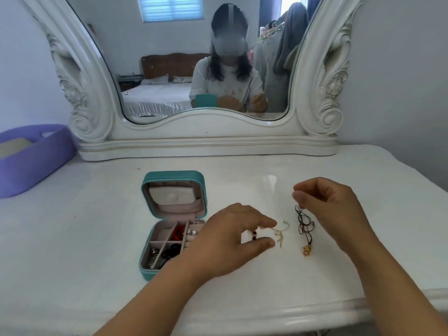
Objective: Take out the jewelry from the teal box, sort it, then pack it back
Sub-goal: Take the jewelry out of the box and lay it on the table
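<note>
a: where is the teal box (173, 224) and what is in it?

b: one teal box stands on the white dressing table (97, 226), left of centre, with its lid upright and open. the tray has several compartments. i see one red piece (179, 233), two small silver pieces (192, 232), one black cord piece (171, 251) and some metal pieces at the front left corner (153, 256); how many i cannot tell.

a: and what is outside the box?

b: two things are clear. one thin silver chain (278, 232) with a small pendant lies on the table just right of the box. one black cord necklace (304, 224) with a golden charm (307, 251) is beside it, to the right.

a: the hands?

b: the left hand (228, 241) is over the right edge of the box, thumb and index finger narrow, touching the silver chain; a small dark red bead (254, 235) shows between them. the right hand (332, 209) pinches the top of the black cord, fingers curled, and the charm rests on the table.

a: around it?

b: one white carved mirror (206, 69) behind, and one purple basket (36, 158) far left.
</note>
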A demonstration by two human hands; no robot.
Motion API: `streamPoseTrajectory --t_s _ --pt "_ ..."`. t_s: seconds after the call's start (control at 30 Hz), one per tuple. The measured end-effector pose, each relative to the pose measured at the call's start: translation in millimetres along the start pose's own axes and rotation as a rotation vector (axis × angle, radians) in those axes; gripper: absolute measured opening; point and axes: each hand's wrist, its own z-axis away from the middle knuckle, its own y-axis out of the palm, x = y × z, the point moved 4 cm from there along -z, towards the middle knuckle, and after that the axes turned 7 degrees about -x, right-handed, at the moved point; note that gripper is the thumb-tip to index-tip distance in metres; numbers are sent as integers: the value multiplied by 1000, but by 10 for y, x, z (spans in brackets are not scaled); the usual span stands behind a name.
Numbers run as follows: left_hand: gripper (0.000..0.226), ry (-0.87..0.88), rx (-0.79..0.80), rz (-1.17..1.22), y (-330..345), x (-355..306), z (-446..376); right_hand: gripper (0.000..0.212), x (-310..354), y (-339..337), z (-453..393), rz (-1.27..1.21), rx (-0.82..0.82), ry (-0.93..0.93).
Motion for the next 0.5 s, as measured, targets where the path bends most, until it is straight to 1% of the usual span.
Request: streamPoseTrajectory --t_s 0.07,0.2,0.3,0.37,0.4,0.43,0.5 --pt "27 -20 -66 -42 -290 112 144 6 195 198 189 -2 96 -51" --pt "18 -124 -225 -155 -790 470 426 7 432 631 521 40 255 -165" --pt "19 -200 -409 -235 -1065 669 567 13 534 913 681 83 316 -299" --pt "17 -208 -477 -303 -1142 756 611 14 570 1067 732 115 341 -392" --pt "19 -199 -487 -322 -1147 792 618 15 574 1133 747 134 349 -423" --pt "23 -200 -477 -291 -1127 838 614 15 568 1184 758 148 358 -440" --pt "31 -247 -387 -93 -1043 935 609 18 542 1293 787 170 396 -455"
